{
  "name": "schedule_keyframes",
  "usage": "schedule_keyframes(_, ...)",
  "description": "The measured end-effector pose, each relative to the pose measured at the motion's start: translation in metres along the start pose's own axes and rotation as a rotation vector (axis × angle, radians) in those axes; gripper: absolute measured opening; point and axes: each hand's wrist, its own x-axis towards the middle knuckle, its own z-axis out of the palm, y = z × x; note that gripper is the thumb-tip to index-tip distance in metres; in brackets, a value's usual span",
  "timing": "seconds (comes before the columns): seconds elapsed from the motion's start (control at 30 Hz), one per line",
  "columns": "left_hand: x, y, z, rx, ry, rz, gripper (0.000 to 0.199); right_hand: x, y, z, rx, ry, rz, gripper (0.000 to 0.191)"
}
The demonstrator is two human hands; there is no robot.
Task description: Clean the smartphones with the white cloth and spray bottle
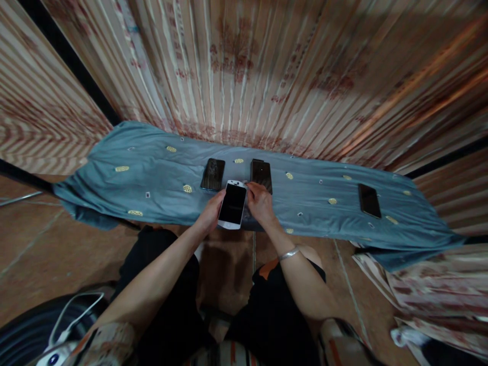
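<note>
A white smartphone [232, 206] with a dark screen is held upright over the near edge of the cloth-covered table. My left hand [212, 212] grips it along its left side. At its upper right corner, my right hand [260, 201] has its fingers bent and pressed together; whether they pinch the phone's edge or some small thing there, I cannot tell. Just beyond lie two dark phones: a black phone [213, 174] to the left and another black phone [261, 174] to the right, its lower part close behind my right hand.
A further black phone [369, 200] rests toward the right end of the blue-grey cloth [312, 213]. Pleated patterned curtains [244, 66] hang behind the table. At lower left, a white cable [72, 317] lies over a dark ribbed round object [23, 330].
</note>
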Motion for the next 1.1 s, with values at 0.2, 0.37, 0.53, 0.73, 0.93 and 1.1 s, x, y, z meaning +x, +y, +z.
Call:
schedule_keyframes(0.2, -0.001, -0.002, -0.001, 0.010, -0.047, -0.065, 0.040, 0.002, -0.001, -0.003, -0.150, -0.025, -0.095, 0.038)
schedule_keyframes(0.37, -0.003, -0.005, 0.002, -0.001, -0.096, -0.040, 0.046, 0.002, -0.005, -0.003, -0.159, -0.051, -0.121, 0.039)
schedule_keyframes(0.53, -0.002, -0.011, 0.003, -0.008, -0.151, -0.056, 0.048, 0.003, -0.012, -0.002, -0.144, -0.066, -0.170, 0.041)
schedule_keyframes(0.73, -0.002, -0.010, 0.006, -0.016, -0.151, -0.061, 0.049, 0.002, -0.020, 0.001, -0.199, -0.128, -0.237, 0.043)
schedule_keyframes(0.93, -0.002, 0.000, 0.006, -0.102, -0.124, -0.197, 0.061, -0.003, -0.029, 0.005, -0.294, -0.190, -0.306, 0.037)
schedule_keyframes(1.1, -0.003, 0.014, 0.005, -0.223, -0.108, -0.288, 0.071, -0.012, -0.038, 0.009, -0.276, -0.245, -0.359, 0.033)
